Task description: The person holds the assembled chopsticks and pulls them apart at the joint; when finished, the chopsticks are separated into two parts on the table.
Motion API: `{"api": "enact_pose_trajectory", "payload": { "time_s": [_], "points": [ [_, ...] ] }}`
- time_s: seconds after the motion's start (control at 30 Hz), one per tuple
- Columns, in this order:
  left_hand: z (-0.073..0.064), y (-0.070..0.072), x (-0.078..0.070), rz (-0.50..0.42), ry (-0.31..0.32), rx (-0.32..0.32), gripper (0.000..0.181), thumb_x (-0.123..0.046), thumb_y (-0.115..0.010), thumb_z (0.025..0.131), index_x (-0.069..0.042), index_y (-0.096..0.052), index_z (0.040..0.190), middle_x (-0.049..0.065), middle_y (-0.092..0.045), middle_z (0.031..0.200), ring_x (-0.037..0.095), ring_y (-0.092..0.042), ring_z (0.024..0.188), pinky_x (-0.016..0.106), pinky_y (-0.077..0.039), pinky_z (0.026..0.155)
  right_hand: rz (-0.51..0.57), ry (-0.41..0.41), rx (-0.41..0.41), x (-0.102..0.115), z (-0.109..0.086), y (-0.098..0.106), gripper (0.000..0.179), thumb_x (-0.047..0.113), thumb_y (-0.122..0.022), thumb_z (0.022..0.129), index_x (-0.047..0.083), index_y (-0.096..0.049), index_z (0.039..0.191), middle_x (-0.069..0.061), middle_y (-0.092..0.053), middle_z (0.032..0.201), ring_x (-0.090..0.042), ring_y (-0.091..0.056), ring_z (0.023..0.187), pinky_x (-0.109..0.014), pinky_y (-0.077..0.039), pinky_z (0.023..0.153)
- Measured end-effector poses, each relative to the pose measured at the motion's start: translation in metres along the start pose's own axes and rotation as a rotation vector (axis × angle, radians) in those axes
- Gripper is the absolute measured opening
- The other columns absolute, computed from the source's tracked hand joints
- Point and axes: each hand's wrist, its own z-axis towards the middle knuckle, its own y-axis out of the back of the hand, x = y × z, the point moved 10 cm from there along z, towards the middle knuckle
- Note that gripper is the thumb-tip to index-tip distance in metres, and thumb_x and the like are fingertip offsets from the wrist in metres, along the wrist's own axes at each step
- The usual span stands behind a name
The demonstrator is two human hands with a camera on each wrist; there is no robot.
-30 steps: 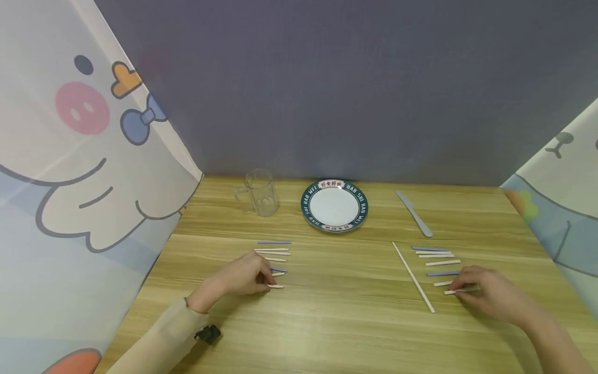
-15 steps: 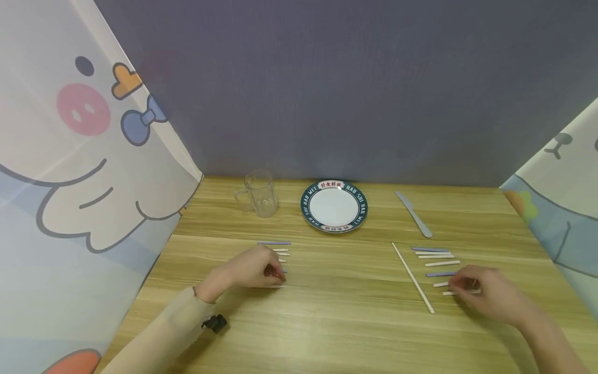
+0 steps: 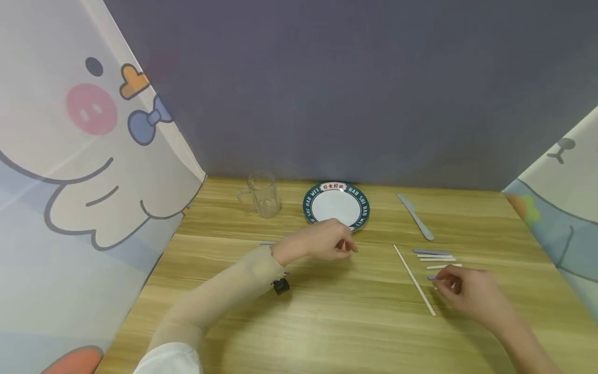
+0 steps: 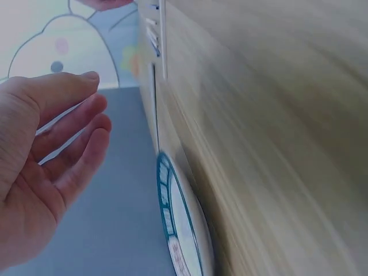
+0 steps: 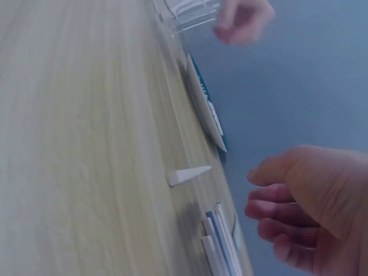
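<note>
My left hand [image 3: 329, 240] hovers over the front of the plate [image 3: 364, 206], fingers loosely curled. In the left wrist view, nothing sits between that hand's [image 4: 63, 132] thumb and fingers. My right hand [image 3: 469, 293] is over the right-hand row of short sticks, covering its near ones. A blue stick's end [image 3: 431, 278] shows at its fingertips. Its fingers [image 5: 282, 213] are relaxed and hold nothing in the right wrist view. Farther up that row lie white sticks [image 3: 438, 259] and another blue stick [image 3: 431, 252]. A long white stick [image 3: 414, 280] lies left of them.
A clear mug [image 3: 265, 196] stands at the back left. At the back right lies a light-coloured table knife [image 3: 415, 216]. My left sleeve [image 3: 233, 285] hides most of the left-hand row, where a blue stick [image 3: 267, 243] peeks out. A dark panel [image 3: 327, 93] rises behind the table.
My left hand has left the left-hand row of sticks and swung right to the plate. The right hand has shifted slightly left over its row. The head view has turned slightly.
</note>
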Motion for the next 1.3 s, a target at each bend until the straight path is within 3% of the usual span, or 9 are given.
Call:
{"api": "enact_pose_trajectory", "payload": {
  "time_s": [0.1,0.23,0.47,0.57,0.7,0.9,1.13,1.3],
  "points": [
    [0.032,-0.008,-0.007,0.007,-0.002,0.028,0.018,-0.016,-0.075,0.098,-0.013,-0.082,0.115,-0.004,-0.080,0.101,0.003,-0.065,0.081,0.010,-0.049,0.073,0.003,-0.065,0.028,0.000,-0.003,-0.005,0.018,0.013,-0.090,0.078,0.021,-0.075,0.079,0.019,-0.064,0.067,0.014,-0.045,0.058,-0.017,-0.043,0.050],
    [0.068,-0.033,-0.012,0.049,0.009,0.074,0.023,-0.020,-0.074,0.100,-0.017,-0.081,0.121,-0.008,-0.080,0.111,-0.001,-0.064,0.085,0.008,-0.048,0.077,0.046,-0.101,0.050,0.004,-0.007,-0.010,0.015,0.011,-0.089,0.080,0.017,-0.075,0.081,0.015,-0.066,0.068,0.012,-0.046,0.056,-0.019,-0.044,0.048],
    [0.101,-0.072,-0.028,0.160,-0.041,0.096,0.030,-0.026,-0.073,0.101,-0.023,-0.076,0.131,-0.009,-0.077,0.116,-0.003,-0.064,0.087,0.008,-0.048,0.078,0.092,-0.145,0.131,0.015,-0.012,-0.029,0.024,0.015,-0.088,0.083,0.024,-0.067,0.075,0.021,-0.061,0.065,0.011,-0.044,0.053,-0.019,-0.041,0.048],
    [0.109,-0.084,-0.034,0.178,-0.056,0.115,0.033,-0.027,-0.071,0.103,-0.024,-0.074,0.135,-0.009,-0.076,0.126,-0.001,-0.068,0.104,0.007,-0.049,0.091,0.091,-0.149,0.148,0.019,-0.012,-0.033,0.028,0.016,-0.088,0.084,0.026,-0.064,0.072,0.023,-0.056,0.062,0.010,-0.042,0.050,-0.018,-0.040,0.047],
    [0.116,-0.094,-0.037,0.193,-0.031,0.160,0.035,-0.027,-0.069,0.104,-0.026,-0.071,0.139,-0.011,-0.073,0.135,0.000,-0.067,0.120,0.007,-0.047,0.101,0.082,-0.111,0.136,0.024,-0.011,-0.035,0.033,0.013,-0.089,0.082,0.026,-0.061,0.070,0.023,-0.049,0.060,0.010,-0.036,0.049,-0.018,-0.037,0.045],
    [0.122,-0.099,-0.035,0.203,0.014,0.188,0.032,-0.024,-0.071,0.103,-0.030,-0.073,0.134,-0.013,-0.075,0.129,-0.002,-0.068,0.109,0.008,-0.051,0.092,0.074,-0.109,0.139,0.023,-0.011,-0.040,0.034,0.009,-0.089,0.080,0.023,-0.059,0.073,0.020,-0.048,0.061,0.009,-0.034,0.049,-0.017,-0.035,0.043],
    [0.128,-0.097,-0.027,0.273,0.107,0.173,0.017,-0.024,-0.073,0.101,-0.033,-0.082,0.112,-0.018,-0.076,0.114,-0.003,-0.068,0.103,0.010,-0.053,0.081,0.070,-0.155,0.178,0.018,-0.010,-0.045,0.029,0.007,-0.086,0.082,0.021,-0.063,0.072,0.017,-0.050,0.061,0.006,-0.036,0.050,-0.018,-0.035,0.044],
    [0.122,-0.093,-0.023,0.346,0.145,0.164,0.010,-0.029,-0.072,0.100,-0.036,-0.078,0.103,-0.021,-0.073,0.098,-0.003,-0.065,0.089,0.014,-0.051,0.072,0.052,-0.098,0.135,0.023,-0.003,-0.041,0.029,0.002,-0.083,0.080,0.020,-0.062,0.074,0.016,-0.048,0.062,0.006,-0.033,0.052,-0.018,-0.034,0.045]
  ]
}}
